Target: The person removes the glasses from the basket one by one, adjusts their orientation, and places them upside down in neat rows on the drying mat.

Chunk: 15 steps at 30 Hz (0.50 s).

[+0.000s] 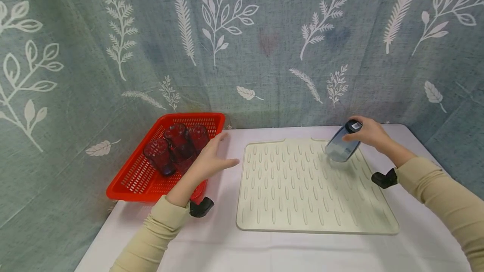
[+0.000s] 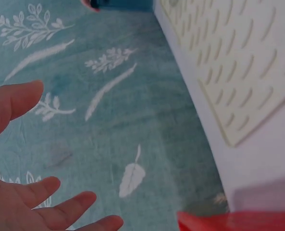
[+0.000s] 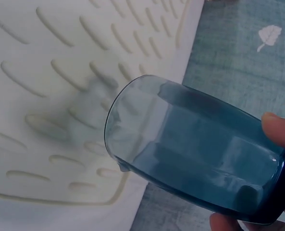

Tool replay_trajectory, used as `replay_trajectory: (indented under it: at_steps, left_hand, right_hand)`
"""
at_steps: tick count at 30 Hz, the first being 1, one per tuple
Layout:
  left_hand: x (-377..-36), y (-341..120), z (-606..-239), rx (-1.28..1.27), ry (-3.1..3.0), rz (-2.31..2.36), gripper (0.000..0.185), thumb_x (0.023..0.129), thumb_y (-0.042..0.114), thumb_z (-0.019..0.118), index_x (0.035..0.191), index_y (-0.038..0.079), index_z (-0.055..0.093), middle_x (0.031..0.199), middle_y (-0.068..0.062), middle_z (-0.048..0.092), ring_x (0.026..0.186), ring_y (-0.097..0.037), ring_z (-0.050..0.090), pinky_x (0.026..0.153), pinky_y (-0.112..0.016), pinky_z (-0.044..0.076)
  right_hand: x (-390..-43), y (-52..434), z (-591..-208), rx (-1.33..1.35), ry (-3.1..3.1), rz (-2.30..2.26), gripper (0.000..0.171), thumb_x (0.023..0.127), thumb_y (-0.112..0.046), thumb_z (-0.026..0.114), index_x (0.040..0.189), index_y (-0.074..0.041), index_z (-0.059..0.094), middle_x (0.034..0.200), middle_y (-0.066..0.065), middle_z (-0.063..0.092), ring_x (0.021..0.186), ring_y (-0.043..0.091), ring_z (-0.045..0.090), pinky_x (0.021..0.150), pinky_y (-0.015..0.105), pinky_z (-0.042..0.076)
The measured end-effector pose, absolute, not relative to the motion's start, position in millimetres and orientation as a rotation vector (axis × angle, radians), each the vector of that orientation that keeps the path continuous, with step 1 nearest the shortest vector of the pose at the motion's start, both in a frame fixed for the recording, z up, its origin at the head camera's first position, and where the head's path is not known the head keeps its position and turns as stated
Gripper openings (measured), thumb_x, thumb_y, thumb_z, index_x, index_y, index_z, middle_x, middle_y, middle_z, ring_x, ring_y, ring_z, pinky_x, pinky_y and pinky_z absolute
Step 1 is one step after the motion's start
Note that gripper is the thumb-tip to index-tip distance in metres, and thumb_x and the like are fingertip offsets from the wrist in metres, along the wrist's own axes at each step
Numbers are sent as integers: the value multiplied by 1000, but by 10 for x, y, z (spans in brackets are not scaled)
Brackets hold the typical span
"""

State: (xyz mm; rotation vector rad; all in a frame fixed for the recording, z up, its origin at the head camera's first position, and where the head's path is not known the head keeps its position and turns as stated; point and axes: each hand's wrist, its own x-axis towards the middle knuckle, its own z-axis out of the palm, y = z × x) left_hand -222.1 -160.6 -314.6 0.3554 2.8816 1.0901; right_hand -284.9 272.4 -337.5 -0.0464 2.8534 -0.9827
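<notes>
A red basket (image 1: 128,179) with three dark red cups (image 1: 177,144) sits at the table's (image 1: 227,251) left edge. A leaf-patterned curtain (image 1: 242,45) hangs behind.

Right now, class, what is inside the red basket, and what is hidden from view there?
Inside the red basket stand dark red cups; three show, close together. The left hand covers the basket's near right part, so anything there cannot be seen.

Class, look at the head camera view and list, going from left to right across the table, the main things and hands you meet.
Red basket holding dark red cups → left hand, open → cream ridged mat → blue glass, tilted over the mat → right hand holding it.
</notes>
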Motion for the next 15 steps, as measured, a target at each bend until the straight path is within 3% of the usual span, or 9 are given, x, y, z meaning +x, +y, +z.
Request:
replay_trajectory:
  at_steps: [15]
  left_hand:
    - [-2252,-2172,-3042,189,2986,809,83,81,27,67,144,3,18,146,-24,21,131,-45,21,98,-63,28]
  right_hand:
    - [-2991,2734,-3478,-37,2896,-835,83,79,-30,68,141,4,24,134,37,28,114,51,37,83,58,41]
